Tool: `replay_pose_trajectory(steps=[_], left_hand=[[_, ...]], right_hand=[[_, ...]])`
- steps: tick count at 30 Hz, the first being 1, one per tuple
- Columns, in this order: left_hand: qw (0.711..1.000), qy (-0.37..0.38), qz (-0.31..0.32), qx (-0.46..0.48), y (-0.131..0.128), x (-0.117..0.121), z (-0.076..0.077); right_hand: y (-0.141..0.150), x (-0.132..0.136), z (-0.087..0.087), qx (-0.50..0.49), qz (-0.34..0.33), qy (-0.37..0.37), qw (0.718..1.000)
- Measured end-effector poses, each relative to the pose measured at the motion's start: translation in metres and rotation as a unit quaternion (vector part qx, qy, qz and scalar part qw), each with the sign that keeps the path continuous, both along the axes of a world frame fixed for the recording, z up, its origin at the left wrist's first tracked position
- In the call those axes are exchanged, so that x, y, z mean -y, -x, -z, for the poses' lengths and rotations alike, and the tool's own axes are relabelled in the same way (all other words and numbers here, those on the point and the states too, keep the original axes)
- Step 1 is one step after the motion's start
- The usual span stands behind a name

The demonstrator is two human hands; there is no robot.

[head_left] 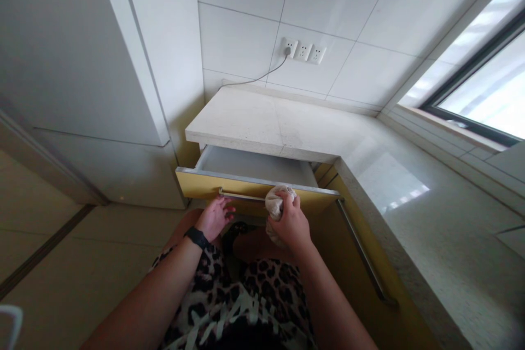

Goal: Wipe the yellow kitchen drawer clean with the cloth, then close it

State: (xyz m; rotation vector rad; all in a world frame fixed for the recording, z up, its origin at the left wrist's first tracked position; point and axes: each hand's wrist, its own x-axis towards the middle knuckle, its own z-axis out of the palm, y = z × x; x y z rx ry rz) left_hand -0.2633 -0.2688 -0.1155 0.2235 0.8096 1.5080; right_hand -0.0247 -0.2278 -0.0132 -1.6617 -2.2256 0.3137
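Observation:
A yellow-fronted drawer [197,182] is pulled out below the countertop, its pale interior showing. Bunched in my right hand [292,222] is a whitish cloth [274,200], up against the drawer front and the right part of its metal bar handle [241,196]. Part of the cloth hangs below my fingers. My left hand [215,219], with a black watch on the wrist, is just below the left end of the handle. Its fingers are apart and slightly curled, with nothing in them.
An L-shaped stone countertop [246,115] runs above the drawer and along the right. A cabinet door with a long metal handle [365,251] is beside my right arm. A tall white cabinet [82,49] stands left. A cord [256,81] runs from a wall socket [290,46].

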Motion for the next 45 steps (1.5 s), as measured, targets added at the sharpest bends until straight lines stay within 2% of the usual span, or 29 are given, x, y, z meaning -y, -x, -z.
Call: replay_pose_trajectory(steps=[9, 14, 17, 21, 25, 29, 32, 36, 41, 45], left_hand=[[1.000, -0.001, 0.000, -0.001, -0.001, 0.001, -0.002], [1.000, -0.005, 0.006, 0.002, 0.001, 0.000, 0.000], [0.999, -0.032, 0.024, 0.008, 0.002, 0.000, 0.002], [0.999, -0.042, 0.024, 0.015, 0.003, 0.000, 0.001], [1.000, -0.020, 0.015, 0.007, 0.002, 0.002, -0.004], [1.000, -0.001, 0.011, 0.000, 0.002, 0.003, -0.006], [1.000, 0.000, 0.010, 0.000, 0.003, 0.003, -0.003], [1.000, -0.002, 0.008, 0.000, 0.004, 0.002, 0.001], [1.000, -0.001, 0.008, -0.001, 0.004, 0.002, 0.000], [1.000, 0.010, 0.005, -0.001, 0.004, 0.002, -0.002]], right_hand=[[0.007, 0.002, -0.007, 0.007, -0.021, 0.005, 1.000], [0.042, 0.005, -0.013, 0.027, -0.101, 0.002, 0.994], [0.066, 0.006, -0.017, 0.035, -0.140, 0.005, 0.990], [0.077, 0.005, -0.019, 0.025, -0.161, 0.010, 0.987], [0.054, 0.001, -0.011, -0.038, -0.129, 0.018, 0.991], [0.008, -0.006, -0.001, -0.095, -0.025, 0.005, 0.995], [-0.026, -0.012, -0.002, -0.118, 0.059, -0.023, 0.991], [-0.055, -0.021, -0.017, -0.122, 0.122, -0.078, 0.982], [-0.069, -0.032, -0.044, -0.059, 0.190, -0.140, 0.970], [-0.059, -0.043, -0.060, 0.028, 0.159, -0.112, 0.980]])
